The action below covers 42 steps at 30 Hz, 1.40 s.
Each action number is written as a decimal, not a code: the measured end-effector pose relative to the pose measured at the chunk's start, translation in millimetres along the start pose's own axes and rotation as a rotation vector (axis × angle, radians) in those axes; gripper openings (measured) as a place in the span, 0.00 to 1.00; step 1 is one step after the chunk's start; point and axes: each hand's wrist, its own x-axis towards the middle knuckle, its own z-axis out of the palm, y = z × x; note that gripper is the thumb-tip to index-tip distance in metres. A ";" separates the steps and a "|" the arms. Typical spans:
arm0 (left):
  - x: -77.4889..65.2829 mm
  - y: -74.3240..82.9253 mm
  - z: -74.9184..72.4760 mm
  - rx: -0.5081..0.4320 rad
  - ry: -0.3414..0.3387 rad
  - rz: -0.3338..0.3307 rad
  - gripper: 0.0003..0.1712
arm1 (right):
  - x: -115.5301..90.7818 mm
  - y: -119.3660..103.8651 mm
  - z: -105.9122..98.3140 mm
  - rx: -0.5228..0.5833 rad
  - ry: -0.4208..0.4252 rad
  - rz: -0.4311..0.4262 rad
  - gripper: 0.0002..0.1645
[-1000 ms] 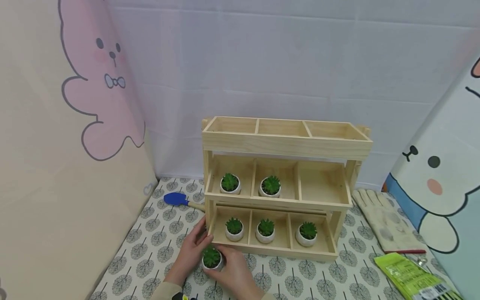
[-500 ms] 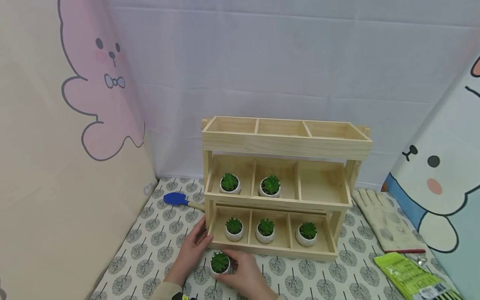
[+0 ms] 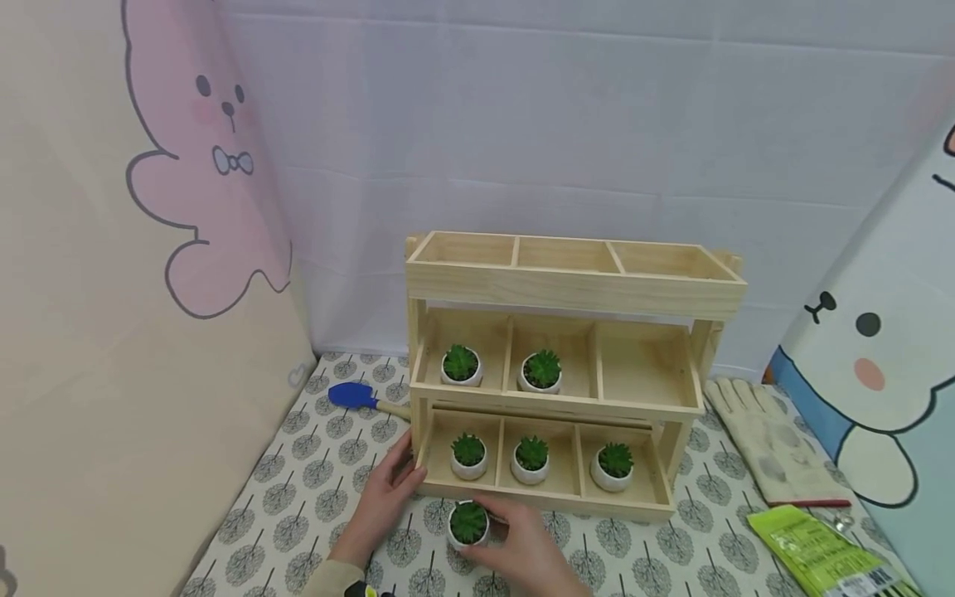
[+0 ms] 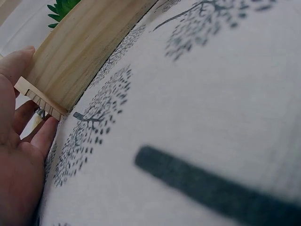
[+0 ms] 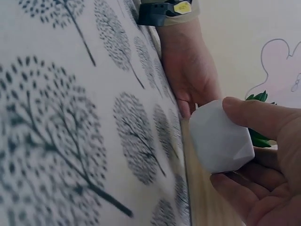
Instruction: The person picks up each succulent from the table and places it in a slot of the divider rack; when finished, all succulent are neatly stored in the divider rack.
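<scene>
My right hand [image 3: 528,547] pinches a small white faceted pot with a green succulent [image 3: 467,524] between thumb and fingers, in front of the wooden plant stand [image 3: 574,288]. The right wrist view shows the white pot [image 5: 220,139] tilted, thumb on one side and fingers on the other. My left hand [image 3: 382,506] grips the stand's lower left corner. In the left wrist view its thumb lies at the top edge of the bottom tray [image 4: 77,56], with fingers around the end.
Three potted succulents stand in the bottom tray, one per compartment, and two in the middle tray [image 3: 649,365]. A blue-bladed trowel [image 3: 351,395] lies behind the left hand. Cotton gloves [image 3: 768,444] and a green packet [image 3: 828,551] lie at the right on the tree-patterned cloth [image 3: 298,497].
The right hand has carried the potted succulent to the right along the stand's front, away from the left hand. The left hand has stayed at the corner.
</scene>
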 end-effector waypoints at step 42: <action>-1.1 1.3 -0.9 0.003 -0.003 -0.062 0.45 | -44.0 -75.5 -150.2 -0.366 0.382 -0.260 0.37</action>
